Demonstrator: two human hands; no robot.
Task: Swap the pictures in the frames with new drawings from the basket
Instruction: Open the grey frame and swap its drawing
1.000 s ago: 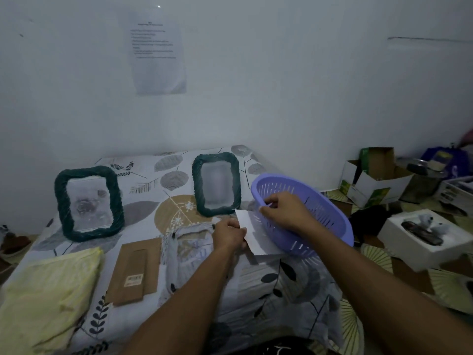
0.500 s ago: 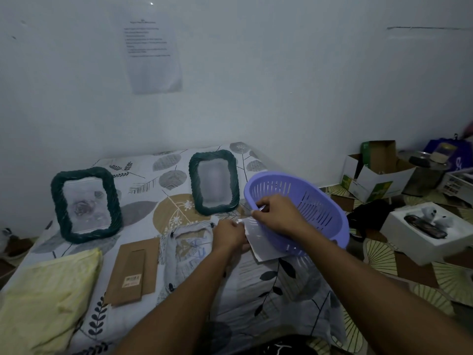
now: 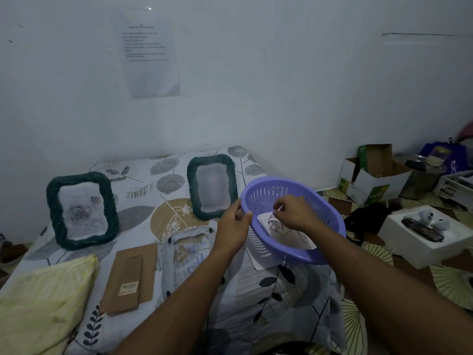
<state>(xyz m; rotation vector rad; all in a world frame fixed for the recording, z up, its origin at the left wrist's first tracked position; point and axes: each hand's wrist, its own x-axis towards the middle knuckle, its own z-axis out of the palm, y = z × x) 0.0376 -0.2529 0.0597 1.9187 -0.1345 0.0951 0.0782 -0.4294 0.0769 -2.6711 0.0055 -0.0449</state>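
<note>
The left hand [image 3: 231, 231] is gripping the rim of the purple basket [image 3: 271, 193] on the bed [image 3: 143, 213]. The right hand [image 3: 294, 213] is reaching inside it, pinching the top edge of a line drawing [image 3: 289, 234]. One green frame [image 3: 211, 187] is standing just beyond the left hand, another frame [image 3: 82, 210] well to its left.

Two limbs in view, both entering from the lower edge. Left forearm [image 3: 179, 290]: bare skin from wrist to frame edge, uncovered by any sleeve. Right forearm [image 3: 384, 283]: likewise bare along its full visible length, appearing broader because it lies nearer the lens. Left hand [image 3: 234, 226] and right hand [image 3: 294, 213]: bare. Dim light; nails and knuckle detail too soft to record. Strip of dark fabric [image 3: 289, 351] at bottom edge between the arms, faint pale marks on it; cannot tell whether it is clothing.
</note>
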